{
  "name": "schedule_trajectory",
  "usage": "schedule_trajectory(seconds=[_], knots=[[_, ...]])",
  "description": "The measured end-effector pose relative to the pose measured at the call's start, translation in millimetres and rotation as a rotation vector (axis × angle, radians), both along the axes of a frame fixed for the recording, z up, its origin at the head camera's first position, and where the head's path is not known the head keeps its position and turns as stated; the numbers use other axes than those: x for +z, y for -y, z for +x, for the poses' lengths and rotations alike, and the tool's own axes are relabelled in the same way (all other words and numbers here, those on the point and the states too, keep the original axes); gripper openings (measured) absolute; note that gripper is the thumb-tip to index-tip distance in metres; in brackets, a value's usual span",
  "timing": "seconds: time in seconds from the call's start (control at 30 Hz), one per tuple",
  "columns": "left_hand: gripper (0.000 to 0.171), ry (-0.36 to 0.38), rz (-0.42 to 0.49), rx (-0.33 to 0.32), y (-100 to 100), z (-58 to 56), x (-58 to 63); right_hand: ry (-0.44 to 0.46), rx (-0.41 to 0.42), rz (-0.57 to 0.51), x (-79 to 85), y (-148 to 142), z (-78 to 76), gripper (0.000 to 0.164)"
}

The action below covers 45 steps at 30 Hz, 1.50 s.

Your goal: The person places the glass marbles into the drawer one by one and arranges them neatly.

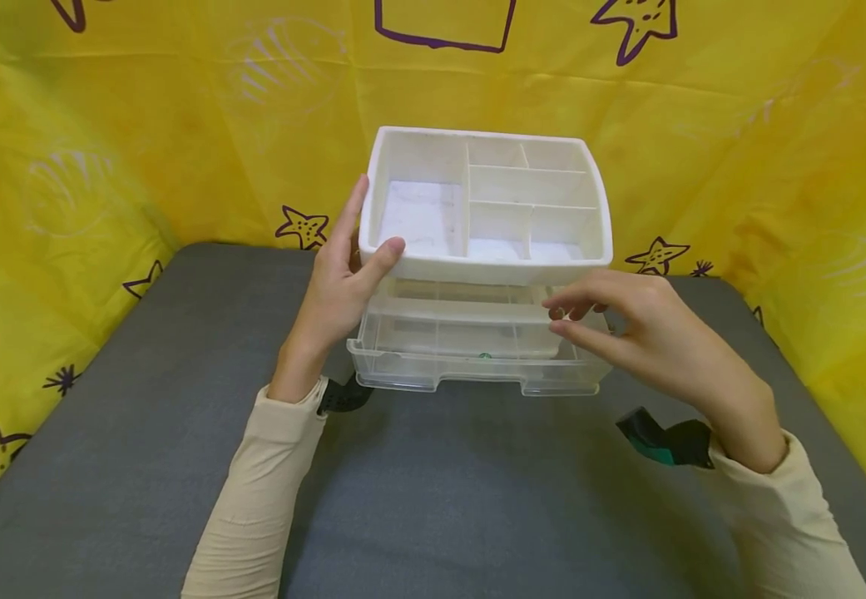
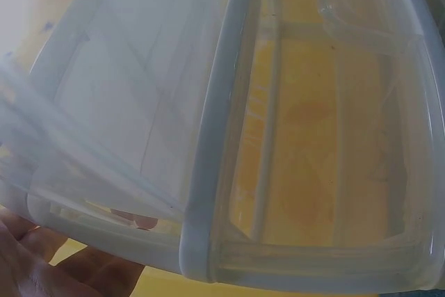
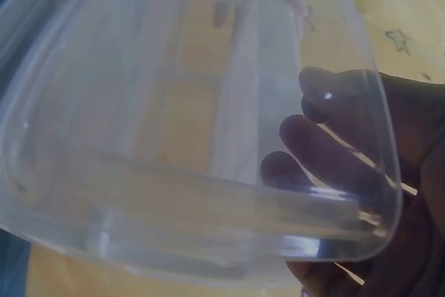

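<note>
A white desk organizer point(image 1: 492, 270) has several compartments in its top tray, and a clear drawer point(image 1: 477, 374) juts out at its front. My left hand point(image 1: 338, 279) grips the organizer's left side, with the thumb over the front rim and the fingers along the side wall. My right hand point(image 1: 635, 333) is at the right end of the drawer, fingers bent and thumb apart from them, with nothing showing between. In the right wrist view, the fingers point(image 3: 316, 140) show through the drawer's clear plastic. A small green spot shows at the drawer's front.
The organizer is over a grey table point(image 1: 477, 499). Behind it and to both sides hangs a yellow cloth point(image 1: 178, 125) printed with dark starfish outlines. Dark straps point(image 1: 672, 441) are worn on both wrists.
</note>
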<state>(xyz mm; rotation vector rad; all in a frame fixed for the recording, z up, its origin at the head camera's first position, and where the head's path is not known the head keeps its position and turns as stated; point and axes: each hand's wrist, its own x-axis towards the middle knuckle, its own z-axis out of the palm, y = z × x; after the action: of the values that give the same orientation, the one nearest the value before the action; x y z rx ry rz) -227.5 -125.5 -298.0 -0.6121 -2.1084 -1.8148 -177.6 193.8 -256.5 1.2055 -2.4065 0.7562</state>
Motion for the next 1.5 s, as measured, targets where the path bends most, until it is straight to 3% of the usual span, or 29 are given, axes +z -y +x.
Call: schedule_trajectory(seconds=[0.5, 0.9, 1.5], knots=[[0.075, -0.001, 0.004, -0.010, 1, -0.8, -0.5, 0.084, -0.017, 0.173, -0.7, 14, -8.6, 0.020], [0.075, 0.004, -0.007, -0.004, 1, -0.3, -0.6, 0.342, 0.008, 0.246, 1.1, 23, -18.4, 0.014], [0.075, 0.000, -0.001, 0.000, 2, -0.7, -0.1, 0.395, 0.015, 0.320, 3.2, 33, -25.2, 0.015]])
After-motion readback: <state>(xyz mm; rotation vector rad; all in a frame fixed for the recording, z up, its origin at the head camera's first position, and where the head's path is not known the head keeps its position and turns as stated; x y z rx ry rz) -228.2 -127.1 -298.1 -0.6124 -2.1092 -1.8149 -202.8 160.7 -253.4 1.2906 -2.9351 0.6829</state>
